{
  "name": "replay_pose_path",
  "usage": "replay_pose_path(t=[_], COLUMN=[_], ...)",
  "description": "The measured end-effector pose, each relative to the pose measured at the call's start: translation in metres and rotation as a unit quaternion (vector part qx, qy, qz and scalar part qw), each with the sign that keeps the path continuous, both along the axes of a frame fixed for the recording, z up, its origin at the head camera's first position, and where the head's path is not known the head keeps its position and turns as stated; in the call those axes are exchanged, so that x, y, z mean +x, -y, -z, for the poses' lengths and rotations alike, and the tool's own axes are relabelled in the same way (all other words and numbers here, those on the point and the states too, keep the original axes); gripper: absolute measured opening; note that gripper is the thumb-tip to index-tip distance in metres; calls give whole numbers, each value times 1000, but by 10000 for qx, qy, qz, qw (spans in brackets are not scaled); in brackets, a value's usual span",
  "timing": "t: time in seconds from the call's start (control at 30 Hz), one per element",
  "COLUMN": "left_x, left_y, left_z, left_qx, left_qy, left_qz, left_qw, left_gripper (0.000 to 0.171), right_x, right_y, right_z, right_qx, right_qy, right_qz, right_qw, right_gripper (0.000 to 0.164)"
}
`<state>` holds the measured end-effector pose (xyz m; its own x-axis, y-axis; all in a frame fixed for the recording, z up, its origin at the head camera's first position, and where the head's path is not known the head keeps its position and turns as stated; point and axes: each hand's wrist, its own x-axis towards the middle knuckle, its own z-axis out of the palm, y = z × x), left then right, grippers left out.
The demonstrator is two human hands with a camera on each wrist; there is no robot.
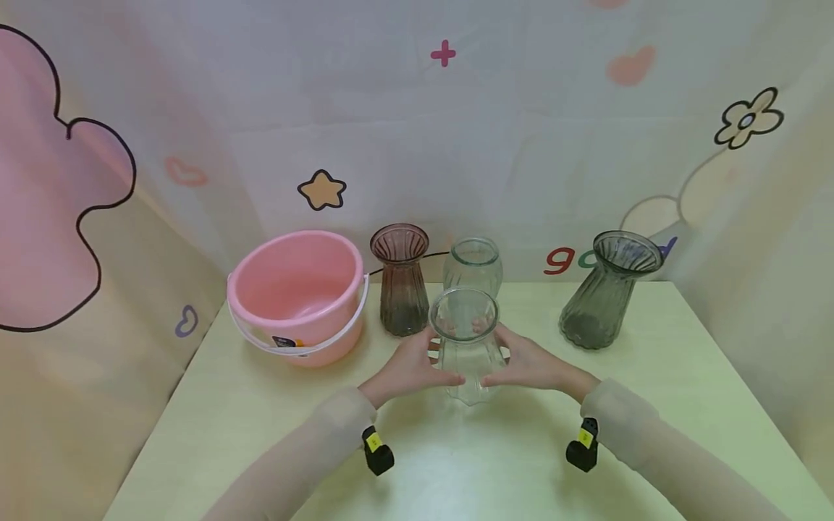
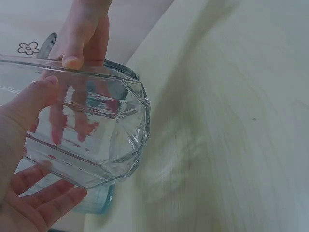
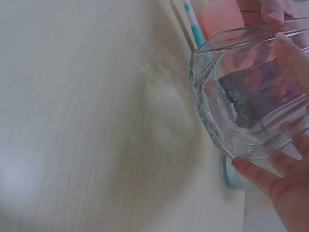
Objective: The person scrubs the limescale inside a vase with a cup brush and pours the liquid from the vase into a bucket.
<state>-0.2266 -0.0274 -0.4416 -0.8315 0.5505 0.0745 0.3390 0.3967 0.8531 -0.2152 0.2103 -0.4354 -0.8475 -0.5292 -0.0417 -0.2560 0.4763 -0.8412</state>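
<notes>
A clear glass vase [image 1: 470,369] with a wide rim and ribbed sides is in the middle of the head view, held between both hands. My left hand [image 1: 417,362] grips it from the left, thumb across the front and fingers behind. From the right, my right hand [image 1: 531,362] grips it the same way. In the left wrist view, the vase's faceted base [image 2: 130,125] is over the table, apart from its shadow. Fingers of both hands show through the glass [image 3: 217,106] in the right wrist view.
Behind the held vase stands a rounded clear glass vase [image 1: 473,264]. To its left are a reddish-brown vase [image 1: 402,289] and a pink bucket [image 1: 300,289] with a white handle. A grey-green vase [image 1: 602,300] stands at the right. A printed curtain [image 1: 404,145] hangs behind the table [image 1: 456,477].
</notes>
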Motion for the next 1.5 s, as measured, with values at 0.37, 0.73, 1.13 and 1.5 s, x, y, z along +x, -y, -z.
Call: replay_pose_path(t=[0.37,0.73,1.13,1.5], left_x=[-26,-45,-58,-52], left_y=[-70,-110,-114,-107], left_z=[15,21,24,29], left_qx=[-579,-946,-886,-642], left_qy=[-108,-480,-371,220], left_qz=[16,18,-4,-200], left_qw=[9983,9944,9954,9975], left_gripper=[83,88,90,91], right_x=[-11,-18,-26,-14], right_y=[-64,-98,-98,-100], right_z=[18,25,33,33], right_qx=[6,380,79,311], right_qy=[-234,-135,26,-115], right_qz=[364,936,1277,1325], right_qw=[9991,9948,9918,9906], right_gripper=[85,92,86,85])
